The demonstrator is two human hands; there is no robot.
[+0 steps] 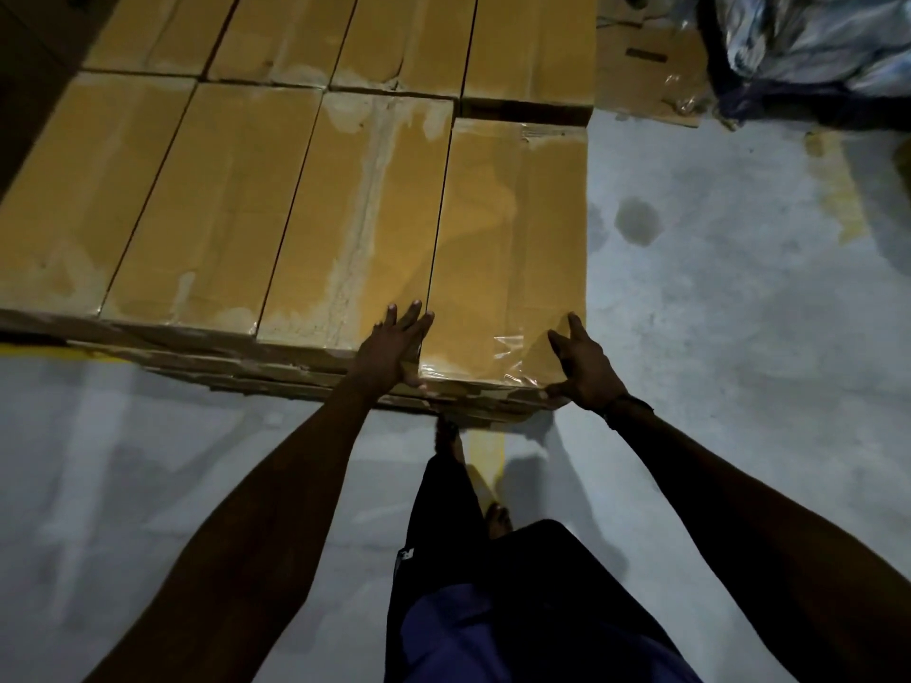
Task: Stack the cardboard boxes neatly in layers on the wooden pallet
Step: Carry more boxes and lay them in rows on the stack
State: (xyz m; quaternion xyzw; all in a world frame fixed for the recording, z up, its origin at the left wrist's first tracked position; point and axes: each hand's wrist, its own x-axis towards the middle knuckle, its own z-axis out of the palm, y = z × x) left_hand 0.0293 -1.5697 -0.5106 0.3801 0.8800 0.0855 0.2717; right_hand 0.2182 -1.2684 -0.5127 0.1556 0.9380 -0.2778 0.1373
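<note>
A layer of long taped cardboard boxes (217,199) lies side by side on a stack, with a second row (404,37) behind it. The rightmost box (508,239) sits at the near right corner. My left hand (394,347) presses flat on that box's near left corner, thumb down over the front edge. On the near right corner my right hand (581,367) lies with fingers spread on top and thumb on the front face. The pallet beneath is hidden by the lower box layers (246,362).
Grey concrete floor (715,313) spreads to the right and in front, with yellow tape lines (485,451). Flattened cardboard (646,66) and a plastic-wrapped bundle (808,37) lie at the back right. My bare feet (498,520) stand close to the stack's front edge.
</note>
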